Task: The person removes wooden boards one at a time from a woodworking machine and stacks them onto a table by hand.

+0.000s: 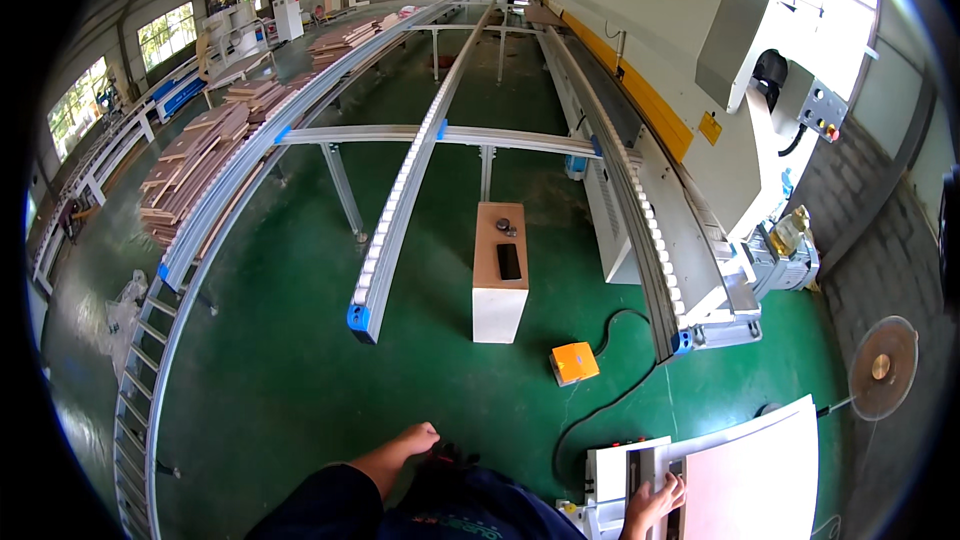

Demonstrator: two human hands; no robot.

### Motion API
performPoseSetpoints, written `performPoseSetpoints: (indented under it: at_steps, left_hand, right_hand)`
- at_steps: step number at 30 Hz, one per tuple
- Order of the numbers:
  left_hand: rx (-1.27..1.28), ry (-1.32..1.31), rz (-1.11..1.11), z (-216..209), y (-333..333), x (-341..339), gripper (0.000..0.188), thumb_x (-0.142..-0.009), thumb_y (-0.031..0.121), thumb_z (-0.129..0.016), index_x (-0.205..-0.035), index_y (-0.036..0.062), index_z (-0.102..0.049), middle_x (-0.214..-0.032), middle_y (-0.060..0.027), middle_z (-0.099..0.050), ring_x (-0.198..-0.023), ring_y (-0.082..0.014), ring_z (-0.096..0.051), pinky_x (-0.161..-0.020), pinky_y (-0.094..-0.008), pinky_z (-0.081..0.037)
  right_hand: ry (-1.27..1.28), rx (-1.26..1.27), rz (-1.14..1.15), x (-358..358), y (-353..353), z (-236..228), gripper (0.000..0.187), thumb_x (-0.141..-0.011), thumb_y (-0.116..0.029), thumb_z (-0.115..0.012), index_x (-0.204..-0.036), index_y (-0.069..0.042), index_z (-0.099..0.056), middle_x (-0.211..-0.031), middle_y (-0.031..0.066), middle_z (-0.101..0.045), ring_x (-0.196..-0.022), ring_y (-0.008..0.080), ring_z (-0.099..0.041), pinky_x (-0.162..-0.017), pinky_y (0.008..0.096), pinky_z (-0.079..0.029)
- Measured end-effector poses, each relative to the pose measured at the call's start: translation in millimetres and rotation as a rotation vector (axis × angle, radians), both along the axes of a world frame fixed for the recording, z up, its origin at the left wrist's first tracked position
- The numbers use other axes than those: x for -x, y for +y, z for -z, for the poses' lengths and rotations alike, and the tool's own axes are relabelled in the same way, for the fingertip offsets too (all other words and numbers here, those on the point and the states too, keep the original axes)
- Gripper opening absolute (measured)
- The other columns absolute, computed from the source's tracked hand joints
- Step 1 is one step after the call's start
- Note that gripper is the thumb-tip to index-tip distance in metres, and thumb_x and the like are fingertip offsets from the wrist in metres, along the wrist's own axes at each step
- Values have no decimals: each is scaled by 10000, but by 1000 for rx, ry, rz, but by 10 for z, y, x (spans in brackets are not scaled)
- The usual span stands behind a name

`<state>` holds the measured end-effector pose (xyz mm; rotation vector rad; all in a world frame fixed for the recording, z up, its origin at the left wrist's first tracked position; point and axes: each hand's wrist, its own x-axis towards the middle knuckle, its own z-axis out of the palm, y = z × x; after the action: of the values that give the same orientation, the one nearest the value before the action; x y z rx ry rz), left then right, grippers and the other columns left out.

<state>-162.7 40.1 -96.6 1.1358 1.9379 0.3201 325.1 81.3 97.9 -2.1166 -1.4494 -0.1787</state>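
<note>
Pale pink panel [755,490] sits lower right by a white machine unit [608,470], right hand [657,502] at its left edge, grip unclear, left hand [415,438] apart, loosely curled; handling looks underway, no finished result shown, board stacks [200,165] beyond the roller rails [415,190] apparently untouched.

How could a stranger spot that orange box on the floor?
Find the long white machine on the right. On the green floor to its left, near a white pedestal, sits the orange box. Its squat shape and orange top set it apart from the taller pedestal.
</note>
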Motion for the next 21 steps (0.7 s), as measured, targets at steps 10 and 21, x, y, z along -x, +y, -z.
performPoseSetpoints:
  at_steps: [10,21]
  left_hand:
    - [-928,-394,-337,-2154,1257,662,229,-882,25,-577,-1103,54,-524,-873,-22,-581,-765,-100,-565,-684,-245,-465]
    - [-521,568,-376,-2271,1433,1560,742,-779,255,-673,-1408,80,-321,-1370,-232,-406,-1241,-392,-428,-1020,-428,-402]
  right_hand:
    - [91,101,45,52,228,-77,445,-674,-55,-620,-1108,-23,-524,-1185,170,-498,-1151,387,-445,-977,508,-329]
    - [-22,193,235,-326,512,-62,502,-808,-200,-582,-1278,-56,-478,-1361,149,-443,-1273,329,-392,-1052,479,-282]
